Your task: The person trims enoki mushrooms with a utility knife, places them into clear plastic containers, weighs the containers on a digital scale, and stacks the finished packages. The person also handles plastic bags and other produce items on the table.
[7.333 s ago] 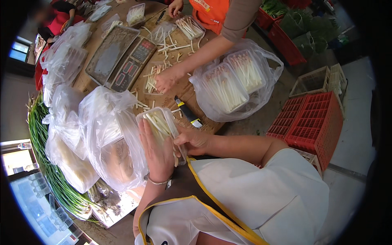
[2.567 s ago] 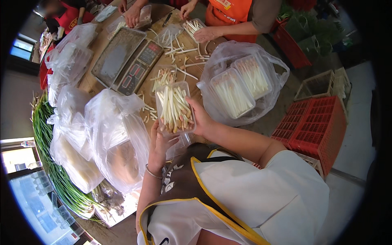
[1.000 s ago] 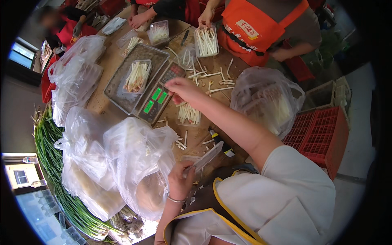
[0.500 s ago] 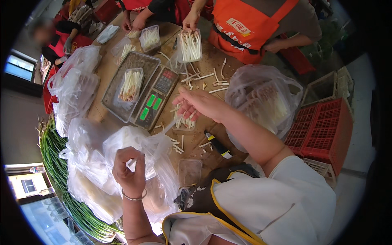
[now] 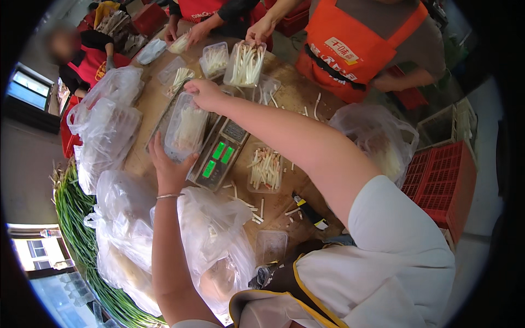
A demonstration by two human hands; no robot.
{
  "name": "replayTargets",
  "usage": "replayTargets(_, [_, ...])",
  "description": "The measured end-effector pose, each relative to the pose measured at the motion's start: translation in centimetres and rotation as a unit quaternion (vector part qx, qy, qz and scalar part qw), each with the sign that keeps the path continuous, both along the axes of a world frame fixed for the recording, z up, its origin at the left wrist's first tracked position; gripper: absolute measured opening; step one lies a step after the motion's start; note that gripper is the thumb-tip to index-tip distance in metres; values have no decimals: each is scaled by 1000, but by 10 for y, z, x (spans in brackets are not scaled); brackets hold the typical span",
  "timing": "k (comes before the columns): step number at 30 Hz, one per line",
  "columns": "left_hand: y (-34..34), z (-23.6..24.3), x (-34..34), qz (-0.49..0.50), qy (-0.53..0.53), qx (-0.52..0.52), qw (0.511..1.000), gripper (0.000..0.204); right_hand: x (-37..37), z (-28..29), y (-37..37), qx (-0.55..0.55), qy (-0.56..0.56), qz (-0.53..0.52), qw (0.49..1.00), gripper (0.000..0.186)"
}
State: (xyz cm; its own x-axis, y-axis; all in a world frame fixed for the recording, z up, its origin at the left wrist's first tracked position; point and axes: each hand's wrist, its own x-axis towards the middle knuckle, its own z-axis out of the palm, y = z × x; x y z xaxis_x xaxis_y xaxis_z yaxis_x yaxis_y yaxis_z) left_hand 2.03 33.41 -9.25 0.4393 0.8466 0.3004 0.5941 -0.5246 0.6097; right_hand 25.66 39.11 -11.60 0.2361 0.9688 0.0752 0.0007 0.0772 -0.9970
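Note:
On the tray of the digital scale sits a clear plastic box of pale cut stalks. Its top looks hazy, as if a clear cover lies over it. My right hand has its fingers closed on the box's far edge. My left hand spans the near end, thumb on one side and fingers on the other. Beside the scale stands another box of cut white stalks. An empty clear box lies close to my body.
Plastic bags crowd the left and near side, with long green stalks beyond. A black and yellow cutter and loose cuttings lie on the table. Co-workers stand opposite, one hand holding a filled box. Red crates stand right.
My right hand has moved left and away, from above the near box of stalks to the box on the scale. My left hand has also moved up to it. The view has shifted slightly.

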Motion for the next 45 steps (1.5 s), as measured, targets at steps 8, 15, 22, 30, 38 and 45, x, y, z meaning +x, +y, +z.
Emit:
replayTargets(8, [31,-54,-53,96,-118,-156,976,61,-7,-63,36,27,-262,-41,964,36])
replayTargets(15, [64,-76,-94,140,-267,-266,916,53,15,-43,-3,4,-102,-9,995,38])
replayTargets(22, [101,-127,-113,159,-248,-339,893,66,22,-27,-39,25,-189,-16,982,33])
replayTargets(30, [98,-115,-92,217,-304,-411,832,64,23,-50,-50,-50,-4,-58,997,30])
replayTargets(38, [53,-59,-19,215,-213,-470,829,60,17,-67,-17,-40,-95,-16,994,46])
replayTargets(45, [50,-56,4,181,-201,-478,836,43,-1,-54,-1,-108,-185,38,976,30])
